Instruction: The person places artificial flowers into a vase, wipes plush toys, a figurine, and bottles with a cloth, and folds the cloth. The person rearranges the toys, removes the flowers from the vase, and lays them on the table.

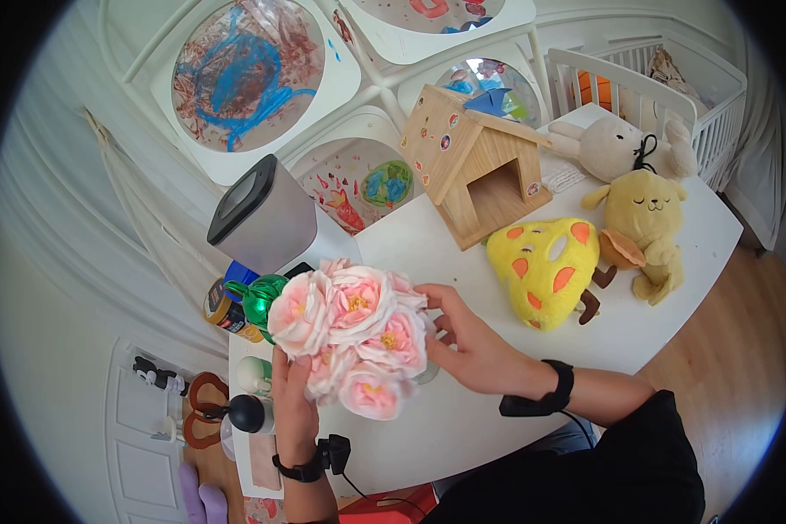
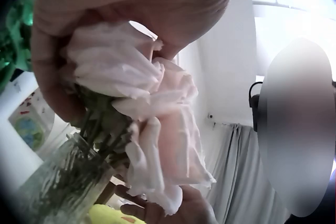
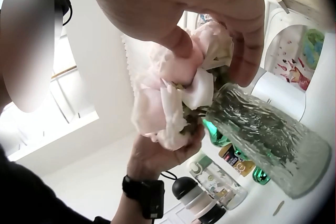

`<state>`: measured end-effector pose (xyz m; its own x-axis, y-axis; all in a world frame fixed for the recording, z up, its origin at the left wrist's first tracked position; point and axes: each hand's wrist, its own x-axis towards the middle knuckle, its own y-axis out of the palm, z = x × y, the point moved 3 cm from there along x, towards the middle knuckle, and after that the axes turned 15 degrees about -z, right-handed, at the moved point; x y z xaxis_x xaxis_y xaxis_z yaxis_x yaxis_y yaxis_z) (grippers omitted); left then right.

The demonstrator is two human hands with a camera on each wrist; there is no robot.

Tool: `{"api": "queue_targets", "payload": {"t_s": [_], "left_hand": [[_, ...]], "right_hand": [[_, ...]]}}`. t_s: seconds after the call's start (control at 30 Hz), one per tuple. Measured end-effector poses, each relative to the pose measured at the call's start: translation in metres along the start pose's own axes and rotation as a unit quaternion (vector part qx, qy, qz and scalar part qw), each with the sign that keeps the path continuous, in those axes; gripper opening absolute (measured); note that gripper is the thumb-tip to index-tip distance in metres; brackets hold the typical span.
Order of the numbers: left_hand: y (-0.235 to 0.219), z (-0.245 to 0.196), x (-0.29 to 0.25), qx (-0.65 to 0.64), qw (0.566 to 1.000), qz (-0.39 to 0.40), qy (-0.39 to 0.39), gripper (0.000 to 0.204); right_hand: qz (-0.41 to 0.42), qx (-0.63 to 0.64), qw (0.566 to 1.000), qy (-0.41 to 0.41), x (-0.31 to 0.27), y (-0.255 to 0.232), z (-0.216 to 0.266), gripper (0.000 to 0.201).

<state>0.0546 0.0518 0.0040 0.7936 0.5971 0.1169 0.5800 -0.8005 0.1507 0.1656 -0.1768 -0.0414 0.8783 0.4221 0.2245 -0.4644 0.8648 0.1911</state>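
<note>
A bunch of pale pink roses (image 1: 358, 323) with yellow centres stands in a ribbed clear glass vase (image 3: 273, 140), whose green stems show through the wall. In the head view the blossoms hide most of the vase. My left hand (image 1: 294, 397) holds the bunch from the left, its fingers curled round a blossom (image 2: 110, 61) near the stems. On the other side my right hand (image 1: 480, 349) has its thumb against one rose (image 3: 178, 66) and its fingers bent behind it, close over the vase's mouth.
Behind the roses stand a shiny green ornament (image 1: 262, 299) and a grey bin-like container (image 1: 271, 218). Bottles (image 1: 251, 413) line the left edge of the white table (image 1: 498, 437). A wooden house (image 1: 472, 166), yellow plush (image 1: 541, 271) and other soft toys (image 1: 646, 218) sit to the right.
</note>
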Motion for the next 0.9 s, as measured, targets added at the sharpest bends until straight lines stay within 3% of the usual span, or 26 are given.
{"api": "queue_targets", "payload": {"t_s": [0.07,0.1,0.17,0.2,0.37,0.4,0.43,0.47,0.5,0.53,0.57,0.67,0.8,0.87,0.9], "left_hand": [[-0.008,-0.003,-0.012,0.117,0.989,-0.026,0.087,0.053],[-0.013,-0.003,-0.015,0.117,0.989,-0.028,0.088,0.053],[-0.034,-0.007,-0.018,0.228,0.946,-0.169,0.157,0.051],[-0.035,-0.011,-0.014,0.189,0.945,-0.164,0.209,0.051],[-0.014,-0.036,0.006,0.128,0.956,-0.125,0.232,0.054],[-0.007,-0.038,0.012,0.150,0.956,-0.060,0.243,0.054],[-0.001,-0.041,0.016,0.171,0.952,0.005,0.253,0.054],[0.004,-0.048,0.017,0.169,0.953,-0.001,0.253,0.054],[0.014,-0.052,0.017,0.162,0.968,0.052,0.187,0.051],[0.023,-0.054,0.016,0.152,0.975,0.107,0.121,0.049],[0.027,-0.056,0.016,0.148,0.976,0.105,0.123,0.049],[0.041,-0.058,0.016,0.140,0.974,0.135,0.118,0.043],[0.037,-0.052,0.026,0.199,0.966,0.106,0.125,0.040],[0.035,-0.052,0.028,0.250,0.957,0.083,0.125,0.040],[0.037,-0.057,0.023,0.249,0.957,0.080,0.123,0.040]], "right_hand": [[-0.023,0.000,1.000,-0.010,0.012,-0.007,-0.011,0.052],[-0.020,0.000,1.000,-0.011,0.013,-0.010,-0.010,0.052],[-0.059,0.017,0.998,-0.026,0.013,-0.018,-0.007,0.051],[-0.081,0.047,0.995,-0.024,0.009,-0.020,-0.008,0.042],[-0.120,0.087,0.989,0.010,-0.030,-0.015,-0.019,0.023],[-0.146,-0.022,0.977,-0.157,-0.038,-0.015,-0.002,0.023],[-0.166,-0.127,0.925,-0.318,-0.048,-0.014,0.017,0.022],[-0.148,-0.149,0.905,-0.370,-0.055,-0.009,0.035,0.027],[-0.143,-0.150,0.905,-0.371,-0.055,-0.003,0.051,0.027],[-0.089,-0.190,0.880,-0.427,-0.056,0.011,0.067,0.032],[-0.035,-0.230,0.846,-0.480,-0.056,0.025,0.076,0.037],[-0.050,-0.320,0.830,-0.455,-0.046,0.056,0.081,0.039],[-0.012,-0.334,0.819,-0.467,-0.033,0.058,0.057,0.036],[-0.064,-0.262,0.794,-0.545,-0.039,0.052,0.049,0.028],[-0.060,-0.262,0.795,-0.544,-0.039,0.050,0.042,0.028]]}}
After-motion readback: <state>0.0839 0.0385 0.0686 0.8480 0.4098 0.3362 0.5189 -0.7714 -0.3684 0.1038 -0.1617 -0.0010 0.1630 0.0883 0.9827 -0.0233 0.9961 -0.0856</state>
